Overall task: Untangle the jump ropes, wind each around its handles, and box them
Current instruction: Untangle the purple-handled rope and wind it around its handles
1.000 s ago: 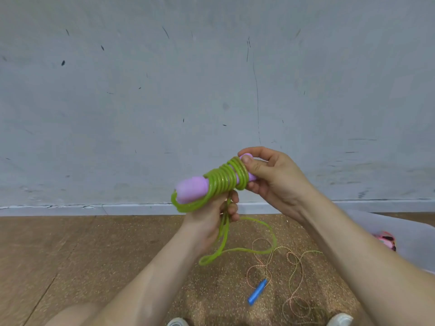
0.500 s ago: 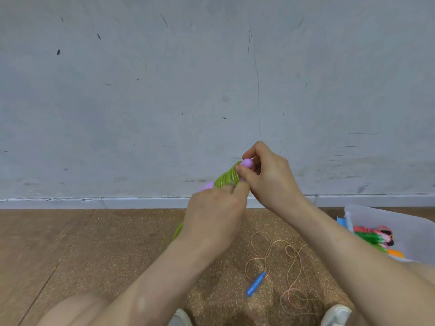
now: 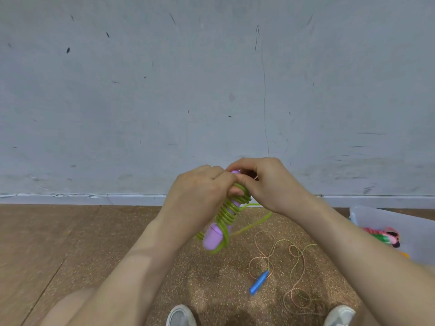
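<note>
A green jump rope [image 3: 226, 214] is coiled in many turns around its purple handles [image 3: 212, 237], held in front of me above the floor. My left hand [image 3: 200, 191] grips the upper part of the bundle with curled fingers. My right hand [image 3: 263, 182] pinches the top end of the handles and the rope there. A short loose length of green rope [image 3: 255, 222] trails off to the right. On the floor below lies a thin orange-speckled rope [image 3: 280, 255] in loose loops with a blue handle [image 3: 259, 282].
A pale plastic box [image 3: 386, 222] stands at the right edge holding wound ropes in pink, green and orange. A grey wall with a white skirting rises ahead. Brown cork-like floor lies below, and my two shoes [image 3: 180, 316] show at the bottom edge.
The bundle has tilted from level to hanging with its purple end down. My left hand moved from below it to over its top, and most of the loose green rope has been taken up.
</note>
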